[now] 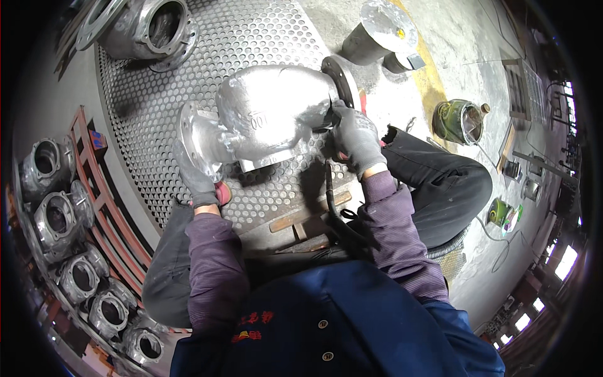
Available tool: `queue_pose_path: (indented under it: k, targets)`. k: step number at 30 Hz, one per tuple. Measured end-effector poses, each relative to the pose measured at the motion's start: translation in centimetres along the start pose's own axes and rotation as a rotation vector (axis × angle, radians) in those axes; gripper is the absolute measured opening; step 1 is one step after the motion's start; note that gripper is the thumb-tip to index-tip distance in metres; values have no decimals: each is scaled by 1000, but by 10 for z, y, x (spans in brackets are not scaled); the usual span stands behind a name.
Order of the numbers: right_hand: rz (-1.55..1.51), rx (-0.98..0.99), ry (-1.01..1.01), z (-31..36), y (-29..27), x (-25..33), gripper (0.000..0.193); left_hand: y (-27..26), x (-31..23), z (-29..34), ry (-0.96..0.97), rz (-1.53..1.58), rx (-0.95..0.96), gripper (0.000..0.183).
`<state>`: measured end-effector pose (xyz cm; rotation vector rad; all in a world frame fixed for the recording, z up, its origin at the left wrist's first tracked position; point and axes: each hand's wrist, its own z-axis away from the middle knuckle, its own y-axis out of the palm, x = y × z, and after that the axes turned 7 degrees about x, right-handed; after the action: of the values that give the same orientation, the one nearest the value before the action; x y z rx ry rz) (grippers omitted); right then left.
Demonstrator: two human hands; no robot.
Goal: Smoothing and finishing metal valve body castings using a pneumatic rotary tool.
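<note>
A silver cast-metal valve body (270, 107) lies on a perforated metal plate in front of me, a flange at each end. My left hand (200, 187), in a grey glove, is wrapped round the lower edge of its left flange (190, 135); the fingers are partly hidden behind the flange. On the other side my right hand (358, 139), gloved too, grips the neck beside the dark right flange (342, 81). Its fingertips are tucked under the metal, out of sight. Both forearms reach forward in purple striped sleeves.
Another valve body (147, 28) rests at the far left of the perforated plate (257, 22). Several more castings (56, 217) line the left beside a red metal rack (103, 195). At the right stand a metal cylinder (370, 41), a green can (453, 122) and cables. Wooden pieces (308, 213) lie near me.
</note>
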<state>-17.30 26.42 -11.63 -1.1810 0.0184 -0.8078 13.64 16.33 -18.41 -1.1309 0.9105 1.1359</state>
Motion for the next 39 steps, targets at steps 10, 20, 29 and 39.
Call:
queue_pose_path:
  k: [10,20,29,39]
  targets:
    - [-467,150,212,-5,-13,-4,27,18,-28,4,-106,178,-38,53]
    - [-6,13,45,3,-7,9,22,11,-24,-1,-163,349,-42,66]
    - [-322,230,74,-11,-34,-1,26,16,-34,4,-127,324,2,54]
    - [-758,-372,-29,-9,-26,-22,38,-38,71,-5,57,282,-33,52]
